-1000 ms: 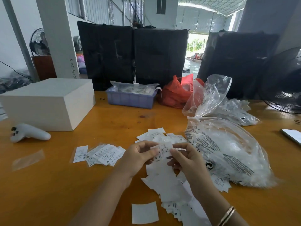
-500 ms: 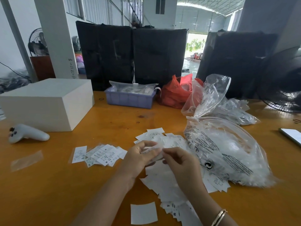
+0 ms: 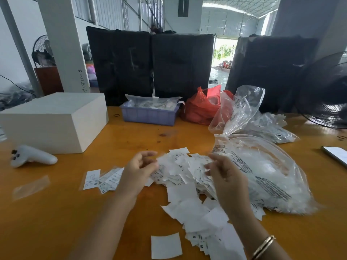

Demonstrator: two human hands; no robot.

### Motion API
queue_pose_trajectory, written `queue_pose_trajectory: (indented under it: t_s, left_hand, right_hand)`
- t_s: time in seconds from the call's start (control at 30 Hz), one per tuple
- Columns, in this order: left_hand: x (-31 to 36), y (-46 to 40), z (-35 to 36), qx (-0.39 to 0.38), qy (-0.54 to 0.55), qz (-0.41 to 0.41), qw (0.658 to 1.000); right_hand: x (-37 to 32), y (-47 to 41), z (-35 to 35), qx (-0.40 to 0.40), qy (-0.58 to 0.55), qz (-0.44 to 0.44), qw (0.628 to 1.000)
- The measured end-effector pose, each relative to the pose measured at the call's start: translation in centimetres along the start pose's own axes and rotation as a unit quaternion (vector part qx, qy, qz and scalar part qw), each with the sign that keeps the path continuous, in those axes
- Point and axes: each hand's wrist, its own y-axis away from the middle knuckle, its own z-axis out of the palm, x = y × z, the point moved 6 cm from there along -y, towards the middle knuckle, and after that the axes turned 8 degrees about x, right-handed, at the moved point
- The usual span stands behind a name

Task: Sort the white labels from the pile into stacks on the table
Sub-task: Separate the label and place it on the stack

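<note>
Hovering over the pile of white labels (image 3: 187, 177) on the orange bench (image 3: 56, 212), both hands are blurred. The left hand (image 3: 139, 170) is showing loosely curled fingers, and I cannot tell whether it is holding a label. The right hand (image 3: 224, 175) is the same: unclear. A small stack of labels (image 3: 102, 179) is lying left of the pile, near the left hand. A clear plastic bag (image 3: 262, 173) is touching the pile's right side.

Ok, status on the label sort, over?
Both hands over the label pile, left hand and right hand blurred, grip unclear. Small sorted stack on table, left of pile. Clear plastic bag crowds pile's right side.
</note>
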Motion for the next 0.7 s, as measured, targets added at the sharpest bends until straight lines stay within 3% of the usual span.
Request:
queue_pose_trajectory:
  t_s: [0.07,0.1,0.17,0.27,0.33,0.4,0.57,0.7]
  left_hand:
    - [-0.5,-0.9,-1.9,0.069,-0.037,-0.006,0.997]
    - [-0.8,-1.2,-2.7,0.092,-0.067,-0.011,0.993]
    - [-1.3,-1.8,-3.7,0.114,-0.192,0.000,0.975]
    - [-1.8,-1.9,-4.0,0.133,-0.402,0.043,0.905]
    - [-2.0,-1.9,-3.7,0.140,-0.466,0.064,0.871]
    - [-2.0,-1.9,-3.3,0.139,-0.494,0.082,0.854]
    - [-1.4,-1.2,-1.8,0.128,-0.482,0.126,0.858]
    - [-1.0,-0.9,-1.1,0.122,-0.477,0.153,0.857]
  right_hand:
    - [-0.9,-1.1,-2.2,0.085,0.091,-0.107,0.986]
    - [-0.7,-1.7,-3.1,0.111,0.130,-0.115,0.979]
    - [1.2,-3.0,-4.4,0.120,0.222,-0.056,0.966]
    - [4.6,-3.6,-4.9,0.026,0.336,0.081,0.938]
    - [5.7,-3.6,-4.6,-0.030,0.375,0.132,0.917]
    - [6.2,-3.5,-4.1,-0.063,0.406,0.135,0.902]
    - [6.8,-3.3,-2.8,-0.097,0.449,0.121,0.880]
    - [6.5,-3.1,-3.0,-0.043,0.402,0.070,0.912]
